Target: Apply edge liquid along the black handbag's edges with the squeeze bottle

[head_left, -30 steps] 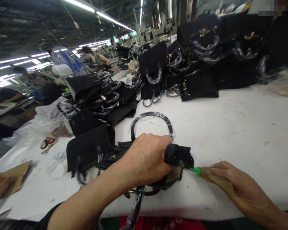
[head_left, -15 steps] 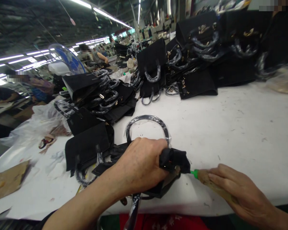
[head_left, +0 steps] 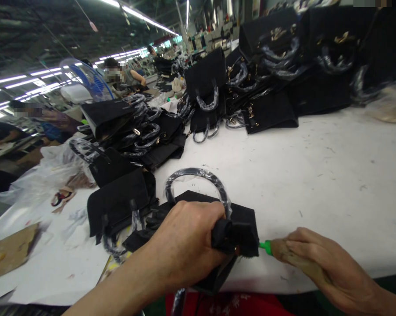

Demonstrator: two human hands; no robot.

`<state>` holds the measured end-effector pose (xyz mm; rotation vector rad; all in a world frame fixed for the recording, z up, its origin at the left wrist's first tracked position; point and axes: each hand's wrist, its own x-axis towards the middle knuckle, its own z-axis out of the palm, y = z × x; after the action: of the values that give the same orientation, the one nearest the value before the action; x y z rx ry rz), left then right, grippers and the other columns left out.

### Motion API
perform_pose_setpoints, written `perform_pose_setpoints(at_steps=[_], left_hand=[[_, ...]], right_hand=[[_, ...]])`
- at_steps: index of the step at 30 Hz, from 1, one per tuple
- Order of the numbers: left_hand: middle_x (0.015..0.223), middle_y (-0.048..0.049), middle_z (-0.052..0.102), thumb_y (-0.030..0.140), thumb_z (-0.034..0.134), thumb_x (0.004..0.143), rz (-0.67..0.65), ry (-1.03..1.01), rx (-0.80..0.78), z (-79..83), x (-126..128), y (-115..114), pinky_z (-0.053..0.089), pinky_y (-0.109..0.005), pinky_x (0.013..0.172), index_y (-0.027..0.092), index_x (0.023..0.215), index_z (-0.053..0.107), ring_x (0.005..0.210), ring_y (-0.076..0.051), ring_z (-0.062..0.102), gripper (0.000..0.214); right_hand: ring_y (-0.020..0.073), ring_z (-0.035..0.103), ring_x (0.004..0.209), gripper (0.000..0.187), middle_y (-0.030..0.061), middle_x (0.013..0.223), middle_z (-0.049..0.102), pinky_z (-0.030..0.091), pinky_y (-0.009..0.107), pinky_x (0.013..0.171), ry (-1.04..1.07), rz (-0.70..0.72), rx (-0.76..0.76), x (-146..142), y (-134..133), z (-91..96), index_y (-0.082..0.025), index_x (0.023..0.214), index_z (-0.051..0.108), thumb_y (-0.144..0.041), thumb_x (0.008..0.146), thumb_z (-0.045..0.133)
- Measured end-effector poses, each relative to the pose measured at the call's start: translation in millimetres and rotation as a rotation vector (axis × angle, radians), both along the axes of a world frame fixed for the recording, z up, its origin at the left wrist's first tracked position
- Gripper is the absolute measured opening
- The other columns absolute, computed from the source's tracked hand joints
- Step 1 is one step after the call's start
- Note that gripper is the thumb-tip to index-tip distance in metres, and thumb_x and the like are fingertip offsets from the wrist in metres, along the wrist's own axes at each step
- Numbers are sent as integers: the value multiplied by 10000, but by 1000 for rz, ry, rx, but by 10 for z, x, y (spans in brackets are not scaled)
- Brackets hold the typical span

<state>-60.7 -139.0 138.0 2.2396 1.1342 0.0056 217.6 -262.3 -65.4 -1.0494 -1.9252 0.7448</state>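
Note:
My left hand (head_left: 187, 241) is closed around the folded edge of a black handbag (head_left: 240, 219) lying at the near edge of the white table (head_left: 316, 175). The bag's plastic-wrapped round handle (head_left: 194, 175) arches up just beyond my knuckles. My right hand (head_left: 319, 263) grips a tool with a green neck (head_left: 266, 247) and a tan, worn handle, its tip hidden in the bag's folded edge right beside my left fingers.
Several black handbags with wrapped handles are heaped at the left (head_left: 125, 131) and along the back of the table (head_left: 283, 66). Brown cardboard (head_left: 10, 252) lies at the near left. A blue fan (head_left: 92, 81) and seated people are beyond the table at the left.
The bag and both hands have shifted down and toward me. More of the flat black bag panel now shows beyond my left hand. The tool stays against the bag edge.

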Motion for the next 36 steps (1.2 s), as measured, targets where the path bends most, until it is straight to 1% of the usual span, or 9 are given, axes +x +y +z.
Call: perform_pose_setpoints(at_steps=[3, 8, 13, 17, 21, 23, 27, 31, 36], left_hand=[[671, 67, 664, 143, 723, 759, 7, -6, -1, -10, -24, -50, 332, -236, 594, 211, 722, 626, 599, -101, 565, 124], [675, 61, 670, 145, 697, 746, 27, 12, -29, -28, -85, -122, 335, -240, 594, 215, 729, 631, 601, -106, 555, 97], [750, 16, 717, 202, 690, 749, 61, 69, -35, -40, -130, -130, 331, -253, 586, 213, 744, 638, 663, -141, 591, 53], [758, 14, 718, 212, 690, 752, 48, 67, -41, -52, -144, -117, 343, -250, 587, 217, 746, 634, 674, -146, 595, 57], [740, 22, 707, 215, 684, 752, 53, 64, -42, -47, -131, -118, 343, -250, 580, 217, 736, 632, 657, -140, 587, 54], [721, 30, 695, 205, 669, 752, 59, 54, -52, -40, -127, -124, 347, -248, 579, 218, 723, 622, 640, -134, 577, 56], [729, 29, 701, 193, 669, 733, 75, 71, -60, -30, -135, -133, 353, -243, 578, 220, 734, 637, 651, -136, 582, 41], [728, 29, 702, 195, 671, 730, 79, 64, -69, -20, -133, -129, 351, -238, 573, 219, 727, 634, 651, -133, 586, 44], [708, 35, 693, 198, 671, 740, 88, 59, -65, -27, -128, -126, 345, -239, 565, 220, 723, 630, 632, -129, 581, 50]], right_hand=[[229, 744, 881, 499, 67, 1094, 725, 608, 326, 700, 10, -68, 59, -37, 15, 71, -348, 1501, 585, -100, 1075, 510], [188, 696, 758, 334, 18, 952, 680, 571, 301, 623, 90, -22, -80, -92, 19, 187, -339, 1369, 624, -154, 1112, 517], [214, 723, 838, 354, 61, 1037, 705, 594, 330, 665, 65, -121, 7, -101, -6, 186, -304, 1404, 616, -138, 1109, 512], [191, 699, 763, 269, 24, 953, 683, 583, 310, 626, 121, -79, -77, -117, -13, 200, -314, 1299, 649, -166, 1121, 512], [213, 723, 807, 338, 53, 1009, 724, 589, 326, 651, 87, -154, 18, -129, -6, 205, -313, 1366, 661, -148, 1094, 546], [222, 731, 795, 295, 54, 991, 734, 598, 331, 646, 125, -176, -8, -134, 1, 212, -311, 1320, 684, -166, 1090, 569], [216, 718, 731, 202, 46, 918, 728, 586, 320, 605, 177, -126, -81, -135, 32, 212, -295, 1214, 738, -215, 1099, 592], [223, 744, 780, 237, 49, 961, 748, 591, 315, 627, 99, -257, 27, -111, 70, 203, -302, 1245, 723, -199, 1076, 593], [186, 709, 721, 134, 10, 903, 708, 565, 280, 597, 128, -290, -35, -136, 56, 240, -302, 1147, 692, -233, 1083, 596]])
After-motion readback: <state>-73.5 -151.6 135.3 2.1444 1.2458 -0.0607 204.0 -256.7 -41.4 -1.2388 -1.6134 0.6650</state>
